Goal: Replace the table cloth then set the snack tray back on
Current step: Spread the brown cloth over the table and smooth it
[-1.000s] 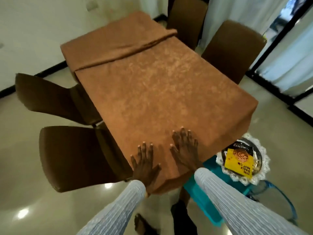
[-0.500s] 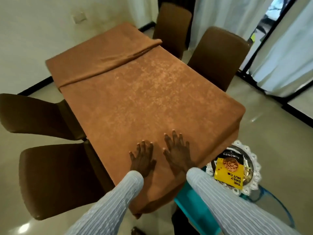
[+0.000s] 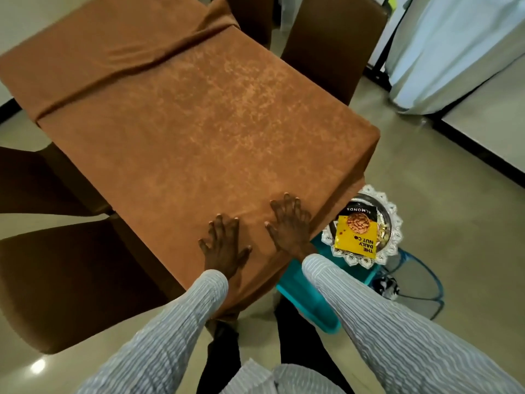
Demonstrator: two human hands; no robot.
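head view showed left hand (image 3: 224,245) and right hand (image 3: 289,223), fingers spread flat, on the table cloth (image 3: 199,115) at lower centre. snack tray (image 3: 363,226) sat lower right; an uneven push could bunch the cloth.

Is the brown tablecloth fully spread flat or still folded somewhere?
Partly folded: the tablecloth lies smooth near both hands, but a doubled-over band crosses its far end.

Desk (image 3: 366,155) fully draped by brown tablecloth (image 3: 184,115), a raised fold crossing its far end, both hands (left (image 3: 223,245), right (image 3: 289,223)) pressed flat on its near edge; beside it, a teal stool (image 3: 306,302) on the floor (image 3: 443,194) carries the snack tray (image 3: 393,220).
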